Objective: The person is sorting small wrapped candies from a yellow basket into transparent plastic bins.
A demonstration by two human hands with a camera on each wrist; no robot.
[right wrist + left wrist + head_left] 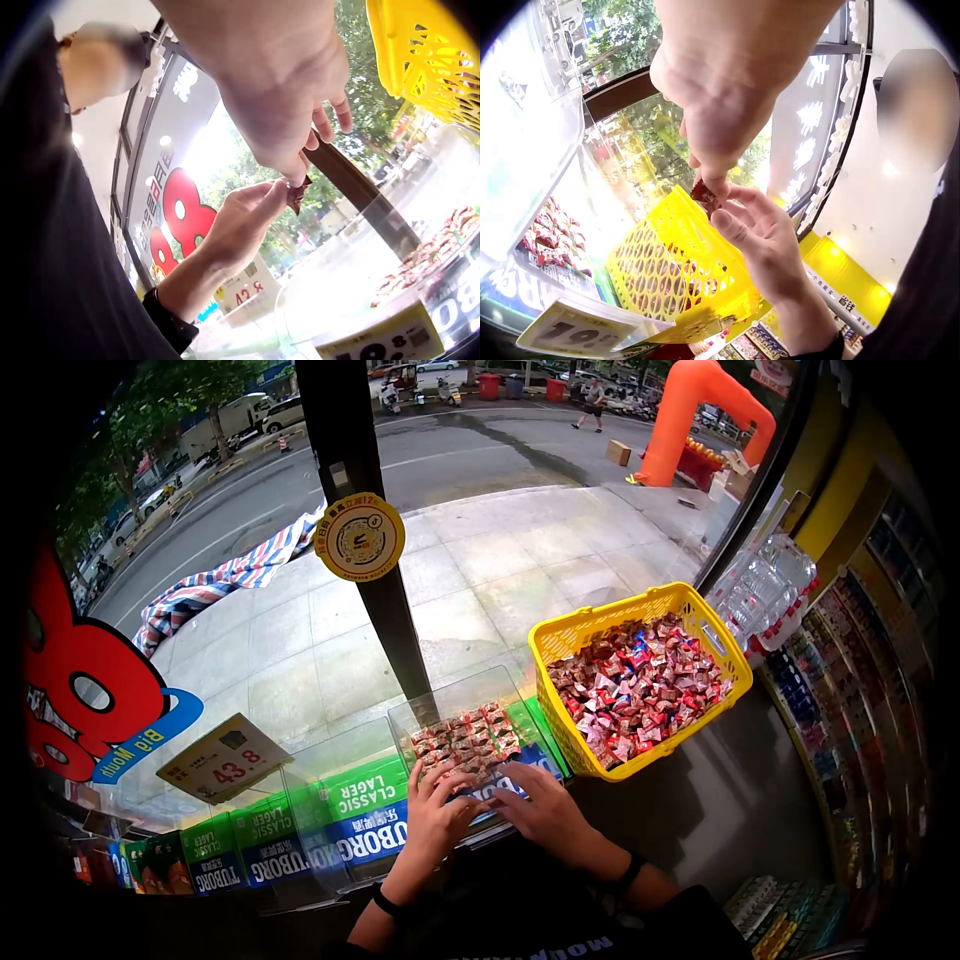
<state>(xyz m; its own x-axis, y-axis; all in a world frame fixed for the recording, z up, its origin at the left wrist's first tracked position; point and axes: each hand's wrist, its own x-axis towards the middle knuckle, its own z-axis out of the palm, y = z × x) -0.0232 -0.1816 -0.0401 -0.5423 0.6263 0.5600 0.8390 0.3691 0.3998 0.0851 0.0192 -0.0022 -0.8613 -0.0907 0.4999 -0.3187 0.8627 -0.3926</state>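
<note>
My left hand [440, 820] and right hand [548, 815] meet over the near edge of a clear bin [410, 718]. Between their fingertips is a small dark red wrapped candy [705, 196], pinched from both sides by thumbs and fingers. Its serrated wrapper end shows in the right wrist view, while in the head view the fingers hide it. Rows of wrapped candies [465, 738] lie in the bin just beyond the hands. To the right stands a yellow basket [620, 610] heaped with loose wrapped candies [640, 685].
Green and blue beer cartons [365, 815] line the window below the bin. A price sign [225, 758] stands at left, and another price tag [581, 330] fronts the bin. A dark window post [385, 610] rises behind. Shelves of packets [850, 710] run along the right.
</note>
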